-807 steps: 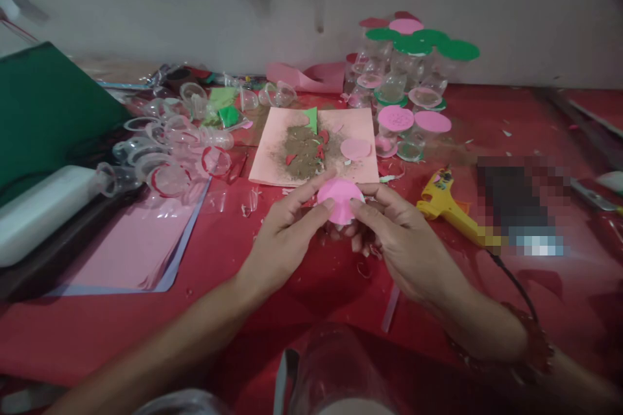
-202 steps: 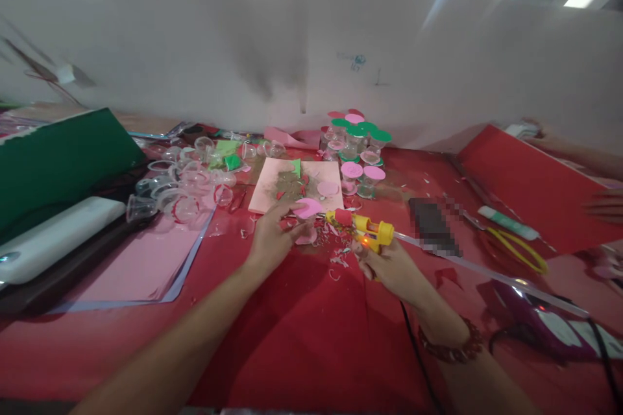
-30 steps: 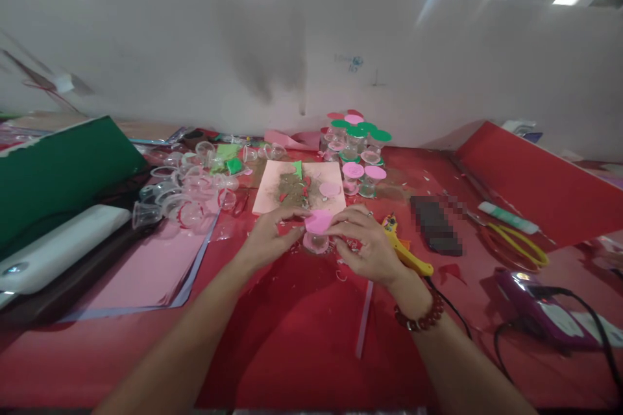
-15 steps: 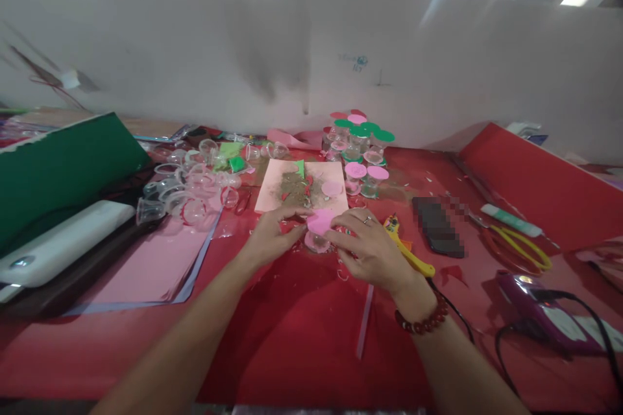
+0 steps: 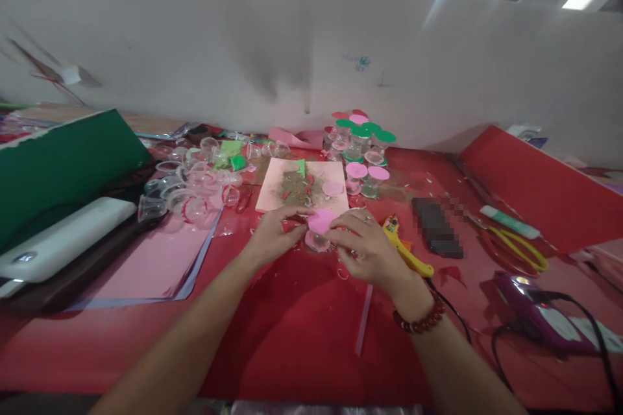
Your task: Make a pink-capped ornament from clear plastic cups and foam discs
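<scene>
A pink paper disc (image 5: 322, 222) lies on top of a small clear plastic cup (image 5: 317, 242) with a pink base, standing on the red table. My left hand (image 5: 276, 233) pinches the disc's left edge between thumb and fingers. From the other side, my right hand (image 5: 370, 251) has its fingers curled against the right edge; it wears a ring and a beaded bracelet. Just behind them is a pale pink board (image 5: 267, 191) with a rough brown patch and paper scraps on it. A yellow glue gun (image 5: 409, 253) rests right of my right hand.
Clear plastic cups (image 5: 195, 188) are heaped at left, beside pink paper sheets (image 5: 150, 259). Disc-topped cups (image 5: 360, 142) stand at the back. On the right lie a phone (image 5: 438, 227), scissors (image 5: 520, 249) and a purple device (image 5: 535, 311) with cables. A white wall (image 5: 195, 45) rises behind.
</scene>
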`<state>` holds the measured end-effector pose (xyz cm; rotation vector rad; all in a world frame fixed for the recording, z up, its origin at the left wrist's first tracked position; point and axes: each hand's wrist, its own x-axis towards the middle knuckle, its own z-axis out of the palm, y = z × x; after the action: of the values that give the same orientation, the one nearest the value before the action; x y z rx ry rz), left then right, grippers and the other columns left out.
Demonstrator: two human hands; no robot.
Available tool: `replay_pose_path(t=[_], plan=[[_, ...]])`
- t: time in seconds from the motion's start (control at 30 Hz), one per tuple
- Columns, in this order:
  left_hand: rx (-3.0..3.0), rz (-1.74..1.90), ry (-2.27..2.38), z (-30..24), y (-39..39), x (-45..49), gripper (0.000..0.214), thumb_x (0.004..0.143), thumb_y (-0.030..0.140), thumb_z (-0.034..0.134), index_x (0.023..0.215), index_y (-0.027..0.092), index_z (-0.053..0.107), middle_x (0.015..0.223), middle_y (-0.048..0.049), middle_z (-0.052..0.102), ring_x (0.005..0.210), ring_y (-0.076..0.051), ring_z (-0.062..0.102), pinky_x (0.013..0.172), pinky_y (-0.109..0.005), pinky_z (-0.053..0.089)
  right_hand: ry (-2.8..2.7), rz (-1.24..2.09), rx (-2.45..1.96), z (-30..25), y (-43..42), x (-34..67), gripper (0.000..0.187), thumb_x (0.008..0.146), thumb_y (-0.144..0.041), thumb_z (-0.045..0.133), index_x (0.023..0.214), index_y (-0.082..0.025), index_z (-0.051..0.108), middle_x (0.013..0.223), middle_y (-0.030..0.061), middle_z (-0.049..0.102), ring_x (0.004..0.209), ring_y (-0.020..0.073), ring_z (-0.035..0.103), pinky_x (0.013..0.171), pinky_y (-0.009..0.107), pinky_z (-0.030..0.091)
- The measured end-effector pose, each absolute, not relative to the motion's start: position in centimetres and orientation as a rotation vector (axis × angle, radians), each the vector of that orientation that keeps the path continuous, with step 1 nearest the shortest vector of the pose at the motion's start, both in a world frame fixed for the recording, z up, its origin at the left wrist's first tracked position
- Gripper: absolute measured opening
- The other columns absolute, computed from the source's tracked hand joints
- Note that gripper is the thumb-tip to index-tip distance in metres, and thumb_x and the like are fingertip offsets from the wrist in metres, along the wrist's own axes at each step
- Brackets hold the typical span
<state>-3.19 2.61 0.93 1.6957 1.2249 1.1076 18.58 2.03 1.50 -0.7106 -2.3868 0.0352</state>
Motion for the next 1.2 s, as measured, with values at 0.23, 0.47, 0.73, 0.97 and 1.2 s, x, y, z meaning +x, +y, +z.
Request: replay_pose_path(t=[0.23, 0.47, 0.73, 0.97, 1.2], plan=[[1.648, 1.108, 1.218, 0.48, 2.82, -3.22, 0.032, 0.069, 0.017, 0.061, 0.098, 0.019, 0.074, 0.098, -0.007, 0.076, 0.087, -0.021, 0.069, 0.085, -0.035, 0.053, -2.36, 0.052, -0.698, 1.36, 1.99, 18.33, 0.03, 0.078, -0.001, 0.053, 0.098, -0.019, 0.064, 0.097, 0.0076, 0.066, 0.092, 0.0216, 0.056, 0.086, 0.039, 0.046], [1.663, 1.107, 1.224, 0.17, 2.98, -3.19, 0.033, 0.067, 0.014, 0.059, 0.096, 0.018, 0.074, 0.095, -0.0077, 0.075, 0.085, -0.02, 0.069, 0.083, -0.034, 0.053, -2.347, 0.092, -0.716, 1.24, 1.89, 18.29, 0.032, 0.079, -0.003, 0.053, 0.103, -0.021, 0.064, 0.097, 0.006, 0.066, 0.091, 0.0207, 0.057, 0.085, 0.038, 0.045], [1.562, 1.093, 1.188, 0.36, 2.88, -3.11, 0.031, 0.071, 0.019, 0.059, 0.098, 0.017, 0.074, 0.097, -0.0069, 0.075, 0.087, -0.019, 0.068, 0.085, -0.035, 0.052, -2.282, 0.135, -0.743, 1.08, 1.94, 18.29, 0.031, 0.08, -0.003, 0.053, 0.105, -0.019, 0.062, 0.099, 0.0067, 0.067, 0.093, 0.0204, 0.058, 0.085, 0.037, 0.045], [1.487, 1.148, 1.19, 0.54, 2.37, -2.8, 0.025, 0.079, 0.032, 0.063, 0.097, 0.019, 0.075, 0.1, -0.0067, 0.075, 0.093, -0.021, 0.067, 0.088, -0.034, 0.05, -2.355, 0.024, -0.721, 1.26, 1.82, 18.34, 0.033, 0.078, 0.001, 0.049, 0.097, -0.021, 0.065, 0.097, 0.0062, 0.067, 0.089, 0.0204, 0.058, 0.082, 0.037, 0.045], [1.38, 1.118, 1.175, 0.59, 2.15, -2.51, 0.035, 0.074, 0.038, 0.073, 0.101, 0.017, 0.072, 0.097, -0.0083, 0.074, 0.085, -0.019, 0.066, 0.079, -0.032, 0.051, -2.327, 0.04, -0.745, 0.84, 1.85, 18.21, 0.035, 0.079, 0.001, 0.048, 0.102, -0.02, 0.064, 0.098, 0.0068, 0.066, 0.091, 0.0208, 0.058, 0.085, 0.038, 0.046]])
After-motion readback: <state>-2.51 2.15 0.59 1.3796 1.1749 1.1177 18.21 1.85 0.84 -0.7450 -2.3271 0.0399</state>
